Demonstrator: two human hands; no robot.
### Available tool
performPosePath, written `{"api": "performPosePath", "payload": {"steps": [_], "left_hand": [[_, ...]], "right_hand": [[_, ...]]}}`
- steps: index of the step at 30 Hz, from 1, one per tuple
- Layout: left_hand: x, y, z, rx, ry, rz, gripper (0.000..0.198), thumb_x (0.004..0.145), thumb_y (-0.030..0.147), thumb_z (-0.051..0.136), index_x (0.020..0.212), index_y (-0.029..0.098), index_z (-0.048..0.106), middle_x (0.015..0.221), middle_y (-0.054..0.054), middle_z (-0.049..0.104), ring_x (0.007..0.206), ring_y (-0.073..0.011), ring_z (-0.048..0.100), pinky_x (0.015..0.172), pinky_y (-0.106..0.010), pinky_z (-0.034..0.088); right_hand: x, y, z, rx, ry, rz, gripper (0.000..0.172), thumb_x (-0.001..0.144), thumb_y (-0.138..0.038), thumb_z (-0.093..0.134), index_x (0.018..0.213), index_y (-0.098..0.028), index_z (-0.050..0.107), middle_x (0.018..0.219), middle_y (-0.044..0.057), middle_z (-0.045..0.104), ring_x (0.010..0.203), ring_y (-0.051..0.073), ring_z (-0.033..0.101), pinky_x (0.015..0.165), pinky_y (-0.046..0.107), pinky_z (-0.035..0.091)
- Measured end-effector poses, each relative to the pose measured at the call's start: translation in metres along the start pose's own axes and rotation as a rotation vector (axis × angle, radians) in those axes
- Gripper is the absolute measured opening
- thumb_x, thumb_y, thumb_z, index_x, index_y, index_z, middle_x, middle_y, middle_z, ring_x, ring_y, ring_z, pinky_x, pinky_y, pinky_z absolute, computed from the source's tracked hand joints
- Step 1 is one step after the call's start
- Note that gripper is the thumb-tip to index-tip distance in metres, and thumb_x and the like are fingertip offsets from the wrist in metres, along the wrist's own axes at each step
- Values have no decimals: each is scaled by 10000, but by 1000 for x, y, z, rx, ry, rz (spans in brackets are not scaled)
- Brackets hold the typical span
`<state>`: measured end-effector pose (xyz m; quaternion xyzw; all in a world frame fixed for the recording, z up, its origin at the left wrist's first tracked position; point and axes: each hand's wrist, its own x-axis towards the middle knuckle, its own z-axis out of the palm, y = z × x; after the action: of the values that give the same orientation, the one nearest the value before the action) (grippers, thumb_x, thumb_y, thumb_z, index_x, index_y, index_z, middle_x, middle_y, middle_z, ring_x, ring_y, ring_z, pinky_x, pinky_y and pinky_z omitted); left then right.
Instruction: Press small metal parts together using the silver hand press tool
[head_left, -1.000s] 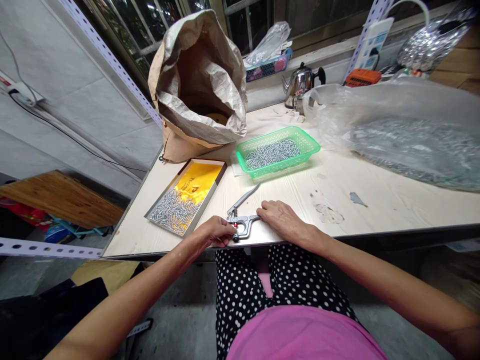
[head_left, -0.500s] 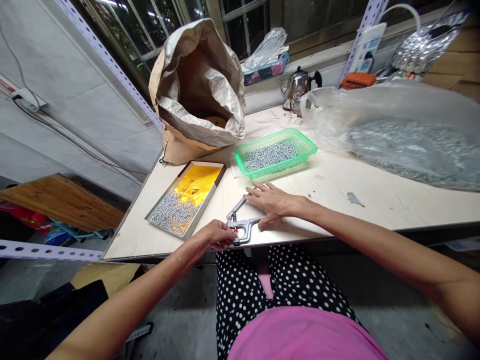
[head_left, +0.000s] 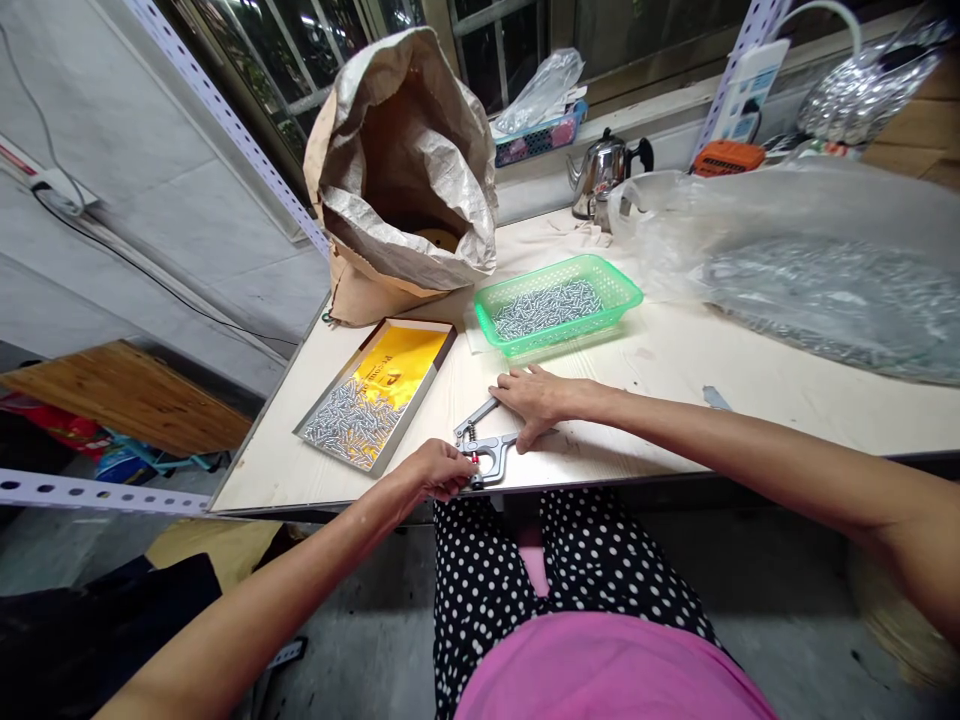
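Near the table's front edge lies a grey pair of press pliers with a coil spring, a red part at the jaw and its two handles spread. My left hand is closed in a pinch at the jaw; what its fingertips hold is hidden. My right hand grips across the handles, fingers over the upper one and thumb by the lower one. Left of the pliers is a shallow box with a yellow bottom, part covered by small silvery metal pieces. Similar pieces fill the bottom of a green basket beyond my right hand.
A large open paper sack stands at the back left. On the right lies a big clear plastic bag of small pieces. A metal kettle and an orange case stand behind. A grey scrap lies on the table.
My right hand's fingers have drawn in more closely around the handles. My left hand stays at the jaw. The whole view has shifted slightly.
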<state>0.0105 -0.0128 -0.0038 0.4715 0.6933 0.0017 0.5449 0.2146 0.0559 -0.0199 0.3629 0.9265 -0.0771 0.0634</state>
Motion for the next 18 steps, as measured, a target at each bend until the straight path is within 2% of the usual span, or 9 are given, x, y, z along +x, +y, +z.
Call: {"api": "performPosePath", "payload": {"steps": [5, 7, 10, 12, 13, 15, 18], "left_hand": [[-2, -4, 2, 33, 25, 18, 317, 697, 383, 731, 564, 154, 556, 485, 44, 507, 453, -90, 452, 492, -229, 396], [-7, -7, 3, 190, 127, 78, 330, 762, 399, 676, 567, 156, 569, 507, 18, 523, 502, -118, 495, 536, -247, 411], [-14, -9, 7, 516, 434, 349, 307, 855, 407, 584, 702, 152, 658, 719, -63, 630, 726, -191, 588, 672, -292, 444], [-13, -7, 11, 663, 539, 573, 276, 866, 416, 583, 883, 163, 694, 931, -97, 651, 925, -237, 582, 791, -324, 451], [-10, -5, 14, 711, 535, 660, 289, 856, 417, 601, 983, 171, 685, 1028, -105, 642, 1011, -255, 558, 849, -341, 447], [-1, 1, 18, 774, 472, 779, 439, 812, 404, 661, 1184, 176, 608, 1208, -113, 593, 1151, -280, 491, 951, -371, 421], [16, 11, 21, 814, 358, 841, 682, 794, 377, 675, 1382, 146, 419, 1360, -132, 504, 1211, -290, 451, 1021, -405, 383]], "right_hand": [[-4, -3, -1, -21, 6, -5, 644, 665, -570, 745, 1108, -118, 624, 1102, 148, 574, 1051, 307, 490, 805, 383, 400], [-6, -4, -1, -10, 9, 9, 604, 676, -561, 749, 1071, -116, 638, 1070, 139, 582, 1017, 290, 509, 759, 353, 404], [-8, -7, 2, 4, 21, 20, 556, 697, -539, 749, 1041, -115, 646, 1047, 127, 589, 977, 270, 530, 707, 327, 406], [-10, -9, 2, 11, 28, 21, 527, 700, -511, 759, 1029, -115, 648, 1050, 123, 590, 978, 265, 533, 693, 318, 410], [-10, -11, 1, 14, 26, 24, 515, 701, -494, 765, 1029, -114, 648, 1053, 124, 590, 984, 265, 532, 692, 316, 413], [-12, -13, -2, 22, 16, 37, 507, 709, -461, 769, 1051, -109, 644, 1063, 128, 590, 993, 267, 529, 701, 318, 421], [-18, -14, -7, 56, 0, 43, 552, 715, -448, 766, 1125, -108, 620, 1079, 132, 585, 997, 266, 524, 730, 326, 433]]}}
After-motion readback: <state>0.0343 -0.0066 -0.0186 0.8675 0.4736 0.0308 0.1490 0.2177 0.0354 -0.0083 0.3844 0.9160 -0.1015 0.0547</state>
